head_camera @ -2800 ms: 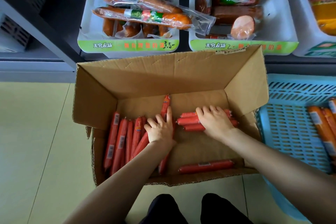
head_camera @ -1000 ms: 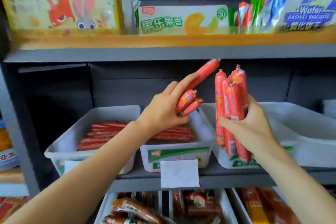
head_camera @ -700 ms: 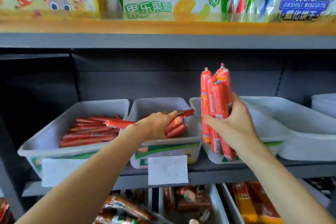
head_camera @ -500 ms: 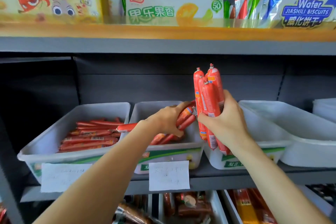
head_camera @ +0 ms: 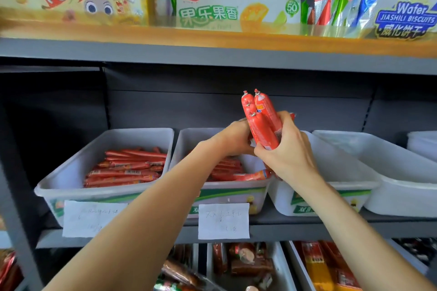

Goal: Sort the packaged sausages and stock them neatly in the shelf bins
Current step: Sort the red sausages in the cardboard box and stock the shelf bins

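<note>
My right hand (head_camera: 290,151) grips a bundle of red packaged sausages (head_camera: 262,123) upright, above the gap between the middle bin (head_camera: 227,192) and an empty white bin (head_camera: 335,172). My left hand (head_camera: 230,139) reaches across from the left and closes on the lower part of that same bundle; its fingertips are hidden behind the sausages. Several thin red sausages lie flat in the middle bin as a stack (head_camera: 233,173). The left bin (head_camera: 71,179) holds a neat pile of similar sausages (head_camera: 127,169).
Another empty white bin (head_camera: 406,186) sits far right. Paper price labels (head_camera: 223,221) hang on the shelf edge. The shelf above carries snack boxes (head_camera: 236,10) and biscuit packs (head_camera: 402,7). Lower bins (head_camera: 246,264) hold thicker sausages.
I rose from the cardboard box to the shelf. My left hand let its sausages go into the middle bin, then moved right onto the bundle in my right hand.
</note>
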Tool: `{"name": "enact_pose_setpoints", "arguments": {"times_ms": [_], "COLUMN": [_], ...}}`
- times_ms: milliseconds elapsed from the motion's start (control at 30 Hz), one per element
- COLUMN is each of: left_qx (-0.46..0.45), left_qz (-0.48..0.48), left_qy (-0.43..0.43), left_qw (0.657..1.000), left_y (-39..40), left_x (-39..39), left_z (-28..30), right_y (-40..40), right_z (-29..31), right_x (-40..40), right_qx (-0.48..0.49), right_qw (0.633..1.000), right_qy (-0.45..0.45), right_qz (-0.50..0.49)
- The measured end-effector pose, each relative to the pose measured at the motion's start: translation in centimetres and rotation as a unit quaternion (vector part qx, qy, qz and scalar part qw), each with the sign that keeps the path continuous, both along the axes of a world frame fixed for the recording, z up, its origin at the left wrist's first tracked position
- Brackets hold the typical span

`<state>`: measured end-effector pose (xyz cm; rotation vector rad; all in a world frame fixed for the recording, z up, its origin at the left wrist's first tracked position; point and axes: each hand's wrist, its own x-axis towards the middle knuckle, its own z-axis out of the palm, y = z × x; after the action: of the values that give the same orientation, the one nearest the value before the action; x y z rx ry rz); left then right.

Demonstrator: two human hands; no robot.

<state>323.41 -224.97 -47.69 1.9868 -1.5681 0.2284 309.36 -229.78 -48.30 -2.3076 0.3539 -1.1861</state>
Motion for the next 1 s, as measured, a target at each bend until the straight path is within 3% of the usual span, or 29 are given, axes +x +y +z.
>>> {"name": "enact_pose_setpoints", "arguments": {"times_ms": [67,267,500,733,833,1000], "left_qx": [0.027,0.262,0.312,0.282,0.359,0.436], "left_qz": [0.001,0.086,0.208,0.161,0.168,0.228], "left_qy": [0.004,-0.051,-0.12,-0.035,-0.074,-0.148], "left_qw": [1.0,0.96,0.919,0.945,0.915,0.858], "left_y": [-0.2,2.3,8.1,10.9,10.2,8.1], "left_x": [0.2,1.6,3.6,2.9,3.0,2.7], "left_z": [-0.2,-2.2,-2.5,-2.9,-2.6,-3.0], "right_y": [-0.3,-1.3,-0.6,0.6,1.0,0.5], "right_z": [0.2,-0.1,0.5,0.6,-0.1,-1.2], "right_x": [-0.4,-0.6,1.8,6.5,8.3,9.7], "right_qx": [-0.005,-0.001,-0.069,-0.178,-0.183,-0.091], "right_qw": [1.0,1.0,0.99,0.955,0.946,0.961], "right_qy": [-0.003,0.014,0.121,0.231,0.268,0.259], "right_qz": [-0.005,-0.004,-0.034,-0.05,-0.026,-0.003]}}
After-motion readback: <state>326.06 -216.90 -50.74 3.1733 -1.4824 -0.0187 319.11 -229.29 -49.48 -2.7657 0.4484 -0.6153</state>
